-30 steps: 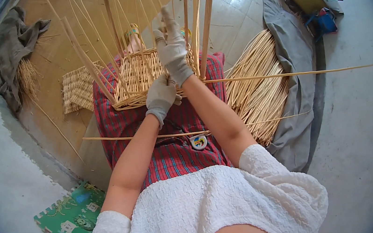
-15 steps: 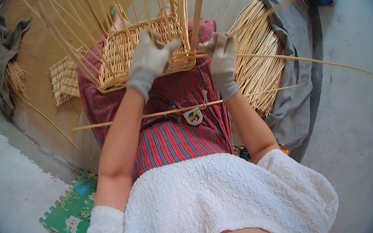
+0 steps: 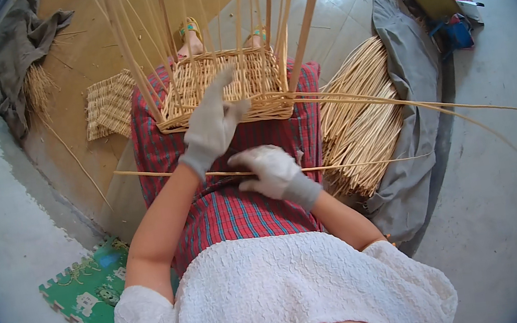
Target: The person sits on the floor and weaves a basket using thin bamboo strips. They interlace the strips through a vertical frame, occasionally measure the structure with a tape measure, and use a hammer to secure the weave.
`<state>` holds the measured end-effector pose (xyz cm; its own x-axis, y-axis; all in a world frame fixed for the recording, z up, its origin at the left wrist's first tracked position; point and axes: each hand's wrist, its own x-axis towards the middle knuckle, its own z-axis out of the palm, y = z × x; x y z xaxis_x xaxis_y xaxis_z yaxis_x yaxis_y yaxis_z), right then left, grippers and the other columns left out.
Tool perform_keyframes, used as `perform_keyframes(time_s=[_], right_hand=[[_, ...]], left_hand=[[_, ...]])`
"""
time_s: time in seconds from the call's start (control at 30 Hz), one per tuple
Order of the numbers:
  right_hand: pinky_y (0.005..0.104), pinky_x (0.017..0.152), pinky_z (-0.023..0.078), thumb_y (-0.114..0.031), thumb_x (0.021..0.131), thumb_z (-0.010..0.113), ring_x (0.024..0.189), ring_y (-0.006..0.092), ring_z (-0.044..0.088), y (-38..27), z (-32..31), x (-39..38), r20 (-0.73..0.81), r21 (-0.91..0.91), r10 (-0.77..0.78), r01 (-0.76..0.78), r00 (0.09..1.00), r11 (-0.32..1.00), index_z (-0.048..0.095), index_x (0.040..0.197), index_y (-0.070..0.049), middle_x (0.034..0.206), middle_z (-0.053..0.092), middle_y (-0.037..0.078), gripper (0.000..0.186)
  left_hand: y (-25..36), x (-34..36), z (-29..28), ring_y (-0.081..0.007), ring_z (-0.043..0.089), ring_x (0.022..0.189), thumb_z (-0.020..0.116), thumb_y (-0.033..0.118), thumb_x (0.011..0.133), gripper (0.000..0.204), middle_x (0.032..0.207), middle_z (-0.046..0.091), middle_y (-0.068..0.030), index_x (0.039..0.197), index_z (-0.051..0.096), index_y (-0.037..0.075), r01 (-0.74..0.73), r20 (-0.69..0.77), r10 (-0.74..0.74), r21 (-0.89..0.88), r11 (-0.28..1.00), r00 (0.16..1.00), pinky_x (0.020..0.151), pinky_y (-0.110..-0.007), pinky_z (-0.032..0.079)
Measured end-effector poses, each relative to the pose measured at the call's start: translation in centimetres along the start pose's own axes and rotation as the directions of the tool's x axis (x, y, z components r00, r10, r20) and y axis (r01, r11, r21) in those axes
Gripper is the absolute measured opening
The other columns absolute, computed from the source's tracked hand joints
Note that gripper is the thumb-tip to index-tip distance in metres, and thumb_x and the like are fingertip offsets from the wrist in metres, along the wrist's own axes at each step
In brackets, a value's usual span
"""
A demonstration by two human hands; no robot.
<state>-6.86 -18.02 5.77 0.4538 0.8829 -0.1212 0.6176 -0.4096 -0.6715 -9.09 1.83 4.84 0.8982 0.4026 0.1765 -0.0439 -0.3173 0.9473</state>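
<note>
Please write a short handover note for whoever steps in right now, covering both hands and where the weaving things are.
Left hand: gloved, open, fingers on the near wall of the half-woven basket on the lap.
Right hand: gloved, resting on the lap over a loose cane that lies across the checked skirt; whether it grips the cane cannot be told.
Basket: base and low side walls woven, upright stakes standing bare above them.
Left to do: the upper walls appear unwoven.
Spare canes lie bundled on a grey cloth to the right.

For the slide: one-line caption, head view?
Gloved left hand on half-woven basket, right hand on loose cane.
</note>
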Motion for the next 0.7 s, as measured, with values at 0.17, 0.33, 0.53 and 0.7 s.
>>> perform_keyframes(time_s=[0.17,0.33,0.53,0.7], right_hand=[[0.0425,0.090,0.050,-0.023,0.077,0.084,0.088,0.0277,0.071,2.5,-1.2,1.8,-0.571,-0.155,-0.094,0.005,0.815,0.988,0.074,0.098,-0.016,0.085,0.074,0.002,0.025],[0.0405,0.100,0.052,-0.007,0.090,0.076,0.111,0.0270,0.066,-1.6,-0.9,1.0,-0.266,0.552,0.107,0.060,0.958,0.831,0.062,0.127,-0.008,0.128,0.066,0.011,0.040],[0.0370,0.091,0.061,0.001,0.104,0.057,0.105,0.0251,0.071,-3.6,-4.1,4.2,-0.474,0.700,-0.034,0.400,0.880,0.591,0.052,0.119,-0.004,0.116,0.070,0.016,0.016],[0.0399,0.083,0.067,0.002,0.102,0.059,0.105,0.0264,0.073,0.3,-4.5,6.0,-0.474,0.831,0.360,0.273,0.804,0.485,0.053,0.110,-0.008,0.110,0.070,0.014,0.014]], left_hand=[[-2.7,-7.6,-11.0,-0.0248,0.065,0.081,0.077,0.024,0.087,0.023,0.080,0.065,-0.0046,0.109,0.075,0.019,-0.347,0.169,0.325,0.691,0.634,0.931,0.105,-0.050,0.047],[-5.2,-7.9,-12.7,-0.0285,0.070,0.082,0.069,-0.003,0.083,0.020,0.083,0.072,-0.0088,0.097,0.076,0.009,-0.006,-0.119,0.055,0.372,0.928,0.991,0.079,-0.037,0.057],[-6.2,-8.0,-10.5,-0.0108,0.063,0.071,0.069,0.013,0.101,0.012,0.089,0.069,-0.0024,0.110,0.072,0.007,0.283,0.115,-0.259,-0.333,0.900,0.959,0.063,-0.028,0.054],[-6.5,-4.1,-12.4,-0.0066,0.054,0.056,0.062,0.001,0.101,0.037,0.109,0.071,-0.0073,0.138,0.058,0.004,0.402,0.008,-0.438,-0.412,0.818,0.899,0.046,-0.022,0.047]])
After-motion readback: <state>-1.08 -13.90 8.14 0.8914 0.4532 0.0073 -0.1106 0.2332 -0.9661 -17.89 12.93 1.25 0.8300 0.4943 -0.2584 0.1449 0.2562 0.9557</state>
